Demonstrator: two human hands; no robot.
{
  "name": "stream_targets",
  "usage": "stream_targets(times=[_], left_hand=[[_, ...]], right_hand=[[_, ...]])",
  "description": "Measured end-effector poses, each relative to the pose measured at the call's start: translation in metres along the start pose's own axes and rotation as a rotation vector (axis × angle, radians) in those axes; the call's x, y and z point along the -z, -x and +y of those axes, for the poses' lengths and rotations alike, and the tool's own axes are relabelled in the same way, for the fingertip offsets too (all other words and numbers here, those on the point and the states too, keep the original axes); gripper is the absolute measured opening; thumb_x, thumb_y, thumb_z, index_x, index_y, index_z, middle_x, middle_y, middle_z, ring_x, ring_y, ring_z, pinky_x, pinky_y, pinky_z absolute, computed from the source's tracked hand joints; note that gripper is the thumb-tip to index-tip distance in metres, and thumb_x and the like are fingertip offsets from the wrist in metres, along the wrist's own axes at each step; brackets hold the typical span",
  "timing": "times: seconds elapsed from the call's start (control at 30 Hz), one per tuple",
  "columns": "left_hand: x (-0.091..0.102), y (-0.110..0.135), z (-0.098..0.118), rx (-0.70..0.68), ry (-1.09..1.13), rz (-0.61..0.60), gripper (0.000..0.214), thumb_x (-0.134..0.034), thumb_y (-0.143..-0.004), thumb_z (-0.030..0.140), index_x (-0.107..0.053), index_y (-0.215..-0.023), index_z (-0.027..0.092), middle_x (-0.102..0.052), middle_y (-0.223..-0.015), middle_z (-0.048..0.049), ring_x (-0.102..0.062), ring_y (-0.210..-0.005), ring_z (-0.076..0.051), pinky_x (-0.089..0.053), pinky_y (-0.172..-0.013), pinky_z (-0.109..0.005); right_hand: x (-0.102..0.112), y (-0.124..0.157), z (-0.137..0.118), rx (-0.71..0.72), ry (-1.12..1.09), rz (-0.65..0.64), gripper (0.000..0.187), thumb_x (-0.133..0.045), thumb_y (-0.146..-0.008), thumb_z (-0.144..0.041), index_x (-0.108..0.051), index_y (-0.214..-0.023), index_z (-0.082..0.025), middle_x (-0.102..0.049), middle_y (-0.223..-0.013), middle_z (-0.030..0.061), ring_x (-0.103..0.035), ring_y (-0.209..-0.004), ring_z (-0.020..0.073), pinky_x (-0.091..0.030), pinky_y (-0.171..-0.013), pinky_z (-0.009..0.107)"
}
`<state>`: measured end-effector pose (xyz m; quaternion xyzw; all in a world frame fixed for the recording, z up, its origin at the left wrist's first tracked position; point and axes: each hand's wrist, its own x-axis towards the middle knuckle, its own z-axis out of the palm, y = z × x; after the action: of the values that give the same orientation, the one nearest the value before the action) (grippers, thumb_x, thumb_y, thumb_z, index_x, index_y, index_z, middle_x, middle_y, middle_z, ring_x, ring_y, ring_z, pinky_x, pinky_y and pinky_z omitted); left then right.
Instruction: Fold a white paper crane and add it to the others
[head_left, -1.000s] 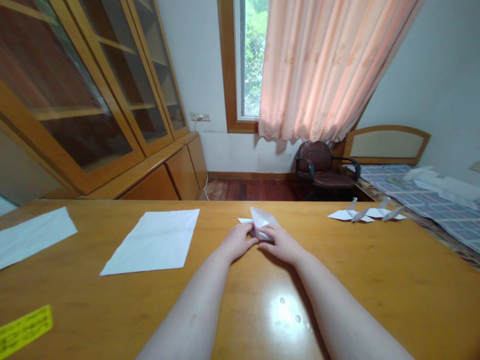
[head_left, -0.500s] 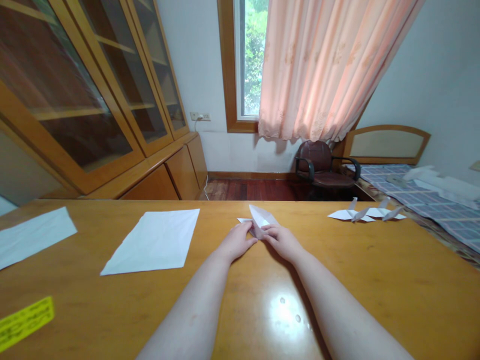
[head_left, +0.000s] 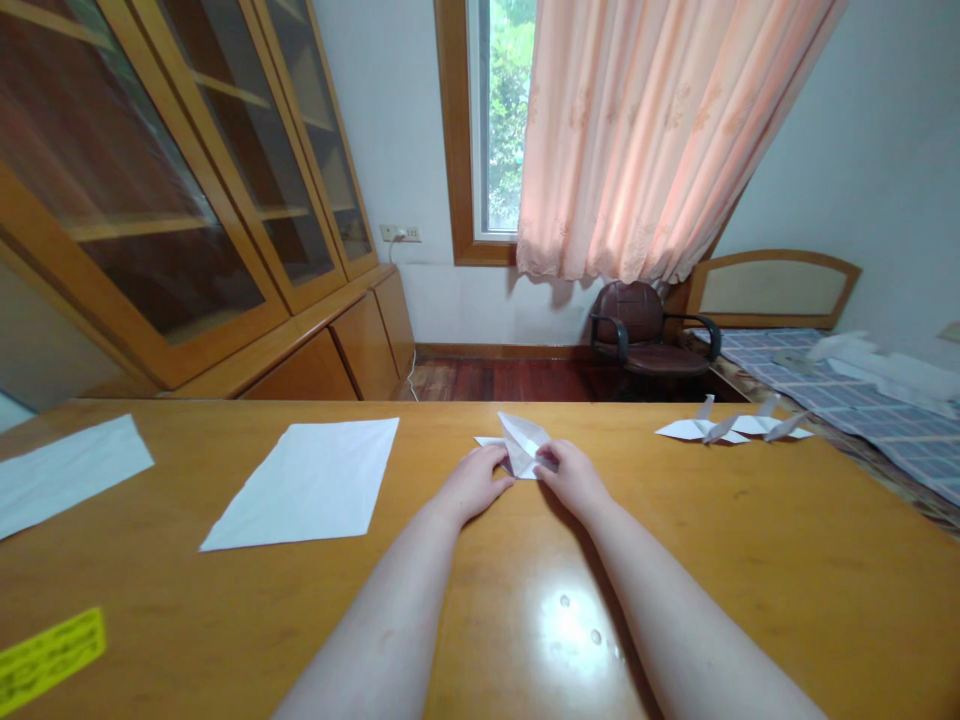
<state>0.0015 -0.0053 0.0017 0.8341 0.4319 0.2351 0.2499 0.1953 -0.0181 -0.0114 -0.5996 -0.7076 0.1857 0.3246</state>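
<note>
The right hand [head_left: 576, 484], nearly closed, pinches the folded paper [head_left: 521, 440] at twelve o'clock on the table [head_left: 750, 560]; the left hand [head_left: 474, 487], loosely curled, holds its eight-o'clock side; a flat sheet [head_left: 309, 484] lies at its nine, folded figures [head_left: 756, 426] at its three

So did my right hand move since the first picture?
Yes, your right hand has shifted a little to the right, toward the row of folded papers, which has stayed put.

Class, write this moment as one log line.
left hand: holding folded paper, left side; right hand: holding its right side; flat sheets: left; folded figures: right
</note>
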Motion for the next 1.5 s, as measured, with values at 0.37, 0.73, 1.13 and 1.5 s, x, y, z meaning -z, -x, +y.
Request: stream_targets(times=[0.37, 0.73, 1.13, 1.5], left_hand=[[-0.002, -0.0007, -0.0005, 0.005, 0.008, 0.021, 0.029, -0.061, -0.072, 0.022, -0.061, -0.101, 0.021, -0.062, -0.109, -0.0053, -0.055, -0.1, -0.021, -0.041, -0.091, -0.033], [-0.0069, 0.0007, -0.0078, 0.029, -0.023, 0.039, 0.035, -0.061, -0.073, 0.028, -0.062, -0.107, 0.022, -0.062, -0.113, -0.0063, -0.055, -0.103, -0.022, -0.04, -0.094, -0.033], [0.0008, 0.0014, 0.0008, 0.092, -0.063, 0.065, 0.03, -0.058, -0.074, 0.031, -0.063, -0.102, 0.021, -0.064, -0.105, -0.0072, -0.055, -0.099, -0.023, -0.042, -0.089, -0.034], [-0.0001, -0.0008, -0.0029, 0.117, -0.144, 0.077, 0.012, -0.055, -0.073, 0.019, -0.061, -0.083, 0.018, -0.063, -0.09, -0.006, -0.057, -0.086, -0.021, -0.044, -0.078, -0.031]], right_hand=[[0.0001, 0.0031, -0.0003, 0.205, -0.062, -0.078, 0.011, -0.059, -0.074, -0.016, -0.068, -0.075, -0.022, -0.062, -0.093, 0.0035, -0.057, -0.088, 0.0156, -0.042, -0.085, 0.028], [0.0024, 0.0028, -0.0022, 0.279, 0.042, -0.168, 0.017, -0.058, -0.079, -0.025, -0.071, -0.09, -0.026, -0.064, -0.103, 0.0055, -0.056, -0.098, 0.0193, -0.042, -0.09, 0.033], [0.0004, 0.0032, -0.007, 0.399, -0.044, -0.254, 0.021, -0.053, -0.083, -0.022, -0.07, -0.095, -0.027, -0.068, -0.102, 0.0028, -0.059, -0.096, 0.0168, -0.042, -0.089, 0.033], [0.0005, 0.004, -0.0094, 0.256, -0.064, -0.258, 0.024, -0.053, -0.077, -0.011, -0.07, -0.09, -0.023, -0.07, -0.091, 0.0026, -0.061, -0.087, 0.0169, -0.043, -0.083, 0.031]])
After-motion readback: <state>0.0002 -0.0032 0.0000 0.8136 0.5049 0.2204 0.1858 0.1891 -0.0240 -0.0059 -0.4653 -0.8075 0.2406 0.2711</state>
